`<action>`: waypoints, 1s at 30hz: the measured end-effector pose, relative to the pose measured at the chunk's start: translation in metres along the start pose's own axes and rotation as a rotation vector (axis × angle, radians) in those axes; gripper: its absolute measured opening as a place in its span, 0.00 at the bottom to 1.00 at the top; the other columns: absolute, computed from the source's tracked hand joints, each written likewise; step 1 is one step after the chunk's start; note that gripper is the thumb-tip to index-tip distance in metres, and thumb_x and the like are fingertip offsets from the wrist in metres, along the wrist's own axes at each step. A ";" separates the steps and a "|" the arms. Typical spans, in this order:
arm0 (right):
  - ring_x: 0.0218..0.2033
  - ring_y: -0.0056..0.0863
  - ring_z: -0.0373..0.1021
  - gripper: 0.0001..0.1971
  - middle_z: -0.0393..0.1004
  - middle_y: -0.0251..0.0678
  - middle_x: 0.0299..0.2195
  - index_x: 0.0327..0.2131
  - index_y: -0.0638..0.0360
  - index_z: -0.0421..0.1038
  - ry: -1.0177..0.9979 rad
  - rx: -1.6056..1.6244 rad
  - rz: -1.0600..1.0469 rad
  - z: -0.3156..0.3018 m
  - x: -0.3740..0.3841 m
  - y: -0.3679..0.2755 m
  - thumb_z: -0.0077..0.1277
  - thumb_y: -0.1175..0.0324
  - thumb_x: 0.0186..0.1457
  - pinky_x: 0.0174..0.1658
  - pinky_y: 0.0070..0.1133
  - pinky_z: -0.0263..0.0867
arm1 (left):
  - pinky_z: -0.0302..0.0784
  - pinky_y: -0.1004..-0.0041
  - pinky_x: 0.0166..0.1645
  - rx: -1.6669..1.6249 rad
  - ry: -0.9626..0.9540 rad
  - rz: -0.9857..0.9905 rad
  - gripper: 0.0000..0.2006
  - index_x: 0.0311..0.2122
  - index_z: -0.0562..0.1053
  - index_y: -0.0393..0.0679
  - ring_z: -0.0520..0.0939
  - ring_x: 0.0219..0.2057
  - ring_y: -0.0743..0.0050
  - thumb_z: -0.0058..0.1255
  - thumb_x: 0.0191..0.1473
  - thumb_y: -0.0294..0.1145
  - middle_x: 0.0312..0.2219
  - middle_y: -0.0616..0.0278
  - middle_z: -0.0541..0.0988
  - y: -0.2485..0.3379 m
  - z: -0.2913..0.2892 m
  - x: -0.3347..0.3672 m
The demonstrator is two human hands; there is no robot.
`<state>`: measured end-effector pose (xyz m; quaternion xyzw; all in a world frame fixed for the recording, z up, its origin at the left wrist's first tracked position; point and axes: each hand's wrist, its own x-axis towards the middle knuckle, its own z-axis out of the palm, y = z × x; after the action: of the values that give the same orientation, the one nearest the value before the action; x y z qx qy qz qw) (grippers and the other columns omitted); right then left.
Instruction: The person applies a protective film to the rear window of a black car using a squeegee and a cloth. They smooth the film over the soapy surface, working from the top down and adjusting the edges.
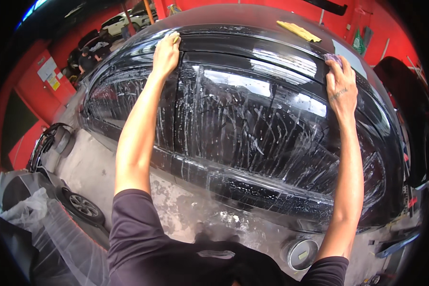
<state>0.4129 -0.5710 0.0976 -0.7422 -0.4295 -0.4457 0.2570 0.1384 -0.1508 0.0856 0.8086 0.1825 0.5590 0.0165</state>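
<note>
My right hand point(342, 90) is closed over a bunched, purple-grey soft cloth point(332, 58), the fingers curled round it and pressing it to the long, curved, glossy black roof edge point(252, 36) of the wet, black, round-roofed car point(243, 143) that stretches across in front of me. My left hand point(167, 55) is well apart from it on the same edge, near the upright gap between the doors, fingers bent; a small yellowish bit shows by the fingertips, but I cannot tell whether I have hold of it, or how tight that grip is. To do this well, I judge the cloth should lie flat under all my fingers, so that no bare nail or knuckle meets the paint, with light, even pressure that follows the curve. The left hand ought to rest lightly, steadying my reach without pushing into the trim. The whitish, dribbling streaks point(257, 138) on the side make slipping likely, so short, controlled strokes seem wiser than long sweeps at full stretch. If the cloth picks up grit, turning it to a clean fold would guard against scratches. The folded, bright yellow cloth point(299, 31) lies on the roof, within reach of my right hand.
</note>
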 end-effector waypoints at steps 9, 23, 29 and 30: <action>0.65 0.46 0.66 0.18 0.70 0.47 0.61 0.59 0.55 0.73 0.038 0.011 -0.092 -0.004 -0.005 0.023 0.45 0.71 0.68 0.67 0.33 0.60 | 0.62 0.56 0.70 -0.179 -0.030 0.387 0.19 0.54 0.77 0.38 0.74 0.63 0.51 0.48 0.59 0.29 0.57 0.50 0.79 0.067 0.026 -0.027; 0.65 0.48 0.62 0.25 0.65 0.47 0.65 0.62 0.48 0.72 -0.189 0.249 -0.302 0.118 0.087 -0.277 0.45 0.73 0.61 0.68 0.37 0.59 | 0.68 0.54 0.65 -0.295 0.130 0.376 0.13 0.47 0.79 0.38 0.77 0.56 0.47 0.55 0.57 0.28 0.51 0.49 0.81 -0.069 -0.019 -0.022; 0.64 0.47 0.63 0.24 0.65 0.47 0.64 0.64 0.44 0.70 -0.209 0.049 -0.265 0.144 0.100 -0.328 0.44 0.67 0.64 0.65 0.37 0.64 | 0.75 0.54 0.58 -0.099 0.011 -0.258 0.17 0.48 0.80 0.34 0.82 0.51 0.40 0.47 0.66 0.37 0.47 0.46 0.84 -0.336 -0.123 0.002; 0.64 0.45 0.63 0.24 0.66 0.45 0.64 0.64 0.44 0.70 -0.210 0.029 -0.249 0.146 0.101 -0.330 0.43 0.66 0.65 0.66 0.37 0.63 | 0.75 0.54 0.57 -0.022 0.039 -0.275 0.17 0.48 0.80 0.35 0.82 0.51 0.41 0.46 0.66 0.37 0.47 0.45 0.84 -0.355 -0.126 0.000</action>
<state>0.2147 -0.2541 0.1175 -0.7219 -0.5490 -0.3881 0.1641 -0.0746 0.1578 0.0504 0.7648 0.2857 0.5691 0.0979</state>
